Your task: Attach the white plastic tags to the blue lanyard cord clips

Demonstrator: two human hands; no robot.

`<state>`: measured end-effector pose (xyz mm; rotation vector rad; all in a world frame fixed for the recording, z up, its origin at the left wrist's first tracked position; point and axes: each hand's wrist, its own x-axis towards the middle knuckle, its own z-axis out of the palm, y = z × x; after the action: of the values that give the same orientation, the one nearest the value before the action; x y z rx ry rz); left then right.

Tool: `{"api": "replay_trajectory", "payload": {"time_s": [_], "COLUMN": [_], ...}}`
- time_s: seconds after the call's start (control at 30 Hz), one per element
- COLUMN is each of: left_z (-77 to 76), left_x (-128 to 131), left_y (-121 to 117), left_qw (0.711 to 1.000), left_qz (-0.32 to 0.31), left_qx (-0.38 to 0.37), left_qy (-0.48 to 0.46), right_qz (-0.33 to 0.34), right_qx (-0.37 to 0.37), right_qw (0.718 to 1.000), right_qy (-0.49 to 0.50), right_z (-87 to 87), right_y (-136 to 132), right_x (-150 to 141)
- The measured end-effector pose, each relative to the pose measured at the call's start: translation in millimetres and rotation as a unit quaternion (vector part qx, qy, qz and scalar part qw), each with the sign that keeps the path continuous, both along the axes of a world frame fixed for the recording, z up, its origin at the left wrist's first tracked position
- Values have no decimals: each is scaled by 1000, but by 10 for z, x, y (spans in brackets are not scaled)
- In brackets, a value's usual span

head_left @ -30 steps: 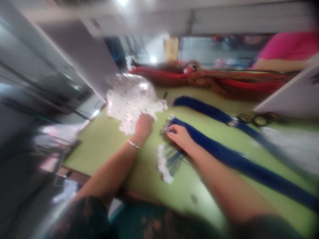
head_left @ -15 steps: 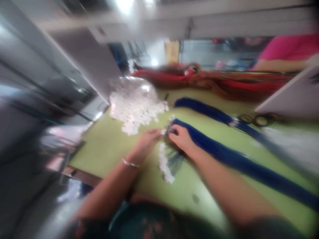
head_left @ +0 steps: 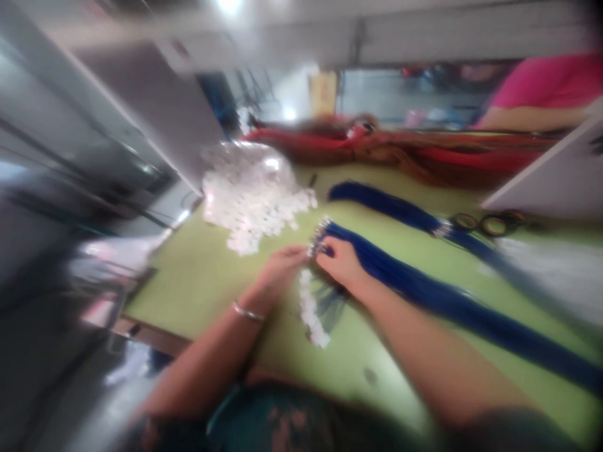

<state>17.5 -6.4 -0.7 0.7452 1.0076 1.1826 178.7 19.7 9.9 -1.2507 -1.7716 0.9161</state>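
A thick bundle of blue wires (head_left: 438, 298) runs across the green table, its silvery terminal ends at the upper left. My right hand (head_left: 343, 260) is closed in a pinch on a blue wire at that end. Fingertip to fingertip with it, my left hand (head_left: 281, 267) pinches a small white connector, partly hidden and blurred. Just below both hands lies a row of white connectors (head_left: 308, 307) with blue wires fitted to them. Behind my left hand, a clear plastic bag (head_left: 249, 163) spills a heap of loose white connectors (head_left: 252, 223) onto the table.
A second blue wire bundle (head_left: 384, 201), tied with a band, lies farther back. Black-handled scissors (head_left: 492, 224) rest beside it. Red and brown wire bundles (head_left: 424, 157) line the table's back. Across there, a person in a pink sleeve (head_left: 551, 88) is partly visible.
The view has shifted slightly. Both hands stay together at the wire ends, their fingers moving only a little; the bundles and the connector row lie as before.
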Motion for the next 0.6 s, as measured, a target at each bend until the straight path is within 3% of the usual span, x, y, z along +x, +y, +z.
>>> {"api": "replay_trajectory", "payload": {"time_s": [0.27, 0.47, 0.6], "left_z": [-109, -57, -31], "left_x": [-41, -98, -146], "left_y": [17, 68, 81], "left_qw": [971, 970, 948], "left_qz": [78, 43, 11], "left_qx": [98, 124, 130], "left_qy": [202, 206, 291], "right_qz": [18, 25, 33], "right_qx": [-16, -14, -27], "right_qw": [999, 999, 997], "right_qy": [-32, -43, -56], "right_z": [26, 45, 38], "right_y": [29, 15, 2], "right_x": [9, 12, 7]}}
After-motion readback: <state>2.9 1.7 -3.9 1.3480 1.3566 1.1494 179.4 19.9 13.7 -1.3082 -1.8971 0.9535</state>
